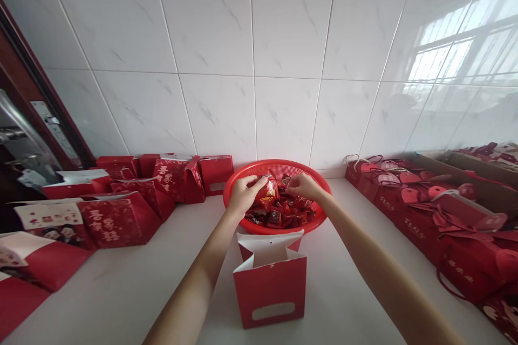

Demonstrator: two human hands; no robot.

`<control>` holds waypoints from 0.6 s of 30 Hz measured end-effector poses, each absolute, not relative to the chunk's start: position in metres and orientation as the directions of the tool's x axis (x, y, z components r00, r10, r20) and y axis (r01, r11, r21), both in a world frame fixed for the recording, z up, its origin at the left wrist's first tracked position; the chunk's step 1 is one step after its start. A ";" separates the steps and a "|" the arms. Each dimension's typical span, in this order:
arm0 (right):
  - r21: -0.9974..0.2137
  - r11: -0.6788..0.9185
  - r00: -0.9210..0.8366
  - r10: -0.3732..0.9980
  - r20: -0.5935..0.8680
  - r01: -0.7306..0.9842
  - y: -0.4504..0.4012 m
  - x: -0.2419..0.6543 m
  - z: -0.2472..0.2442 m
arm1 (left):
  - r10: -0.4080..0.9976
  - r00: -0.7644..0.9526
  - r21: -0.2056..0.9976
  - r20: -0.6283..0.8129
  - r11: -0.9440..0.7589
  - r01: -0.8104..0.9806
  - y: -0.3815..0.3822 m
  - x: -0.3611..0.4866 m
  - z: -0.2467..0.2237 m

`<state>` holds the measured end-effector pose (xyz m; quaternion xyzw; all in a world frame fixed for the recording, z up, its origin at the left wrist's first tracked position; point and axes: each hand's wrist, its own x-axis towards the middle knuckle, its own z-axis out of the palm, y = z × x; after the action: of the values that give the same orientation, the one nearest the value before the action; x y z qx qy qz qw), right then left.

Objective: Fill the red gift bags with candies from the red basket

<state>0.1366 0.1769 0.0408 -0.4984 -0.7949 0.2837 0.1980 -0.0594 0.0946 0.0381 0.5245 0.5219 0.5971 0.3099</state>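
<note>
A round red plastic basket (229, 206) with perforated sides holds many red-wrapped candies (285, 216). Over its left part, my left hand (244, 194) is closed with thumb and fingers on a shiny red wrapped packet (268, 192), larger than the candies below. My right hand (306, 186) reaches into the right side of the basket, fingers bent and pinched together among the candies; what they grip, if anything, is hidden. Between my forearms, just in front of the basket, an upright red paper gift box (272, 284) stands with its top open, showing a white inside and an oval window.
Several open red gift boxes (117, 218) crowd the left side of the white counter (190, 259). Along the right, filled red boxes (408, 215) with cords and heart-shaped tags stand in rows beside a cardboard carton (477, 172). Behind rises a tiled wall (214, 113); a door handle (16, 135) is far left.
</note>
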 end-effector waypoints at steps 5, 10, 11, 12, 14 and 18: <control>-0.528 0.456 -0.674 0.649 -0.353 0.716 0.175 0.136 0.044 | 0.917 -0.257 0.948 0.307 -0.271 0.165 0.095 -0.059 0.037; -0.466 0.484 -0.663 0.636 -0.395 0.741 0.172 0.135 0.052 | 0.918 -0.255 0.949 0.304 -0.268 0.168 0.094 -0.059 0.038; -0.455 0.484 -0.656 0.644 -0.394 0.748 0.171 0.134 0.053 | 0.918 -0.254 0.949 0.304 -0.267 0.169 0.094 -0.059 0.039; -0.444 0.484 -0.649 0.651 -0.394 0.754 0.169 0.133 0.053 | 0.919 -0.252 0.949 0.302 -0.265 0.171 0.093 -0.058 0.039; -0.415 0.486 -0.633 0.662 -0.400 0.770 0.167 0.132 0.052 | 0.923 -0.246 0.950 0.295 -0.256 0.177 0.093 -0.058 0.041; -0.341 0.530 -0.630 0.659 -0.411 0.776 0.164 0.130 0.048 | 0.927 -0.247 0.955 0.280 -0.242 0.173 0.093 -0.058 0.041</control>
<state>0.1298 0.1635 0.0481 -0.4138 -0.8669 0.2523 -0.1164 -0.0576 0.0925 0.0413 0.5235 0.5257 0.5892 0.3200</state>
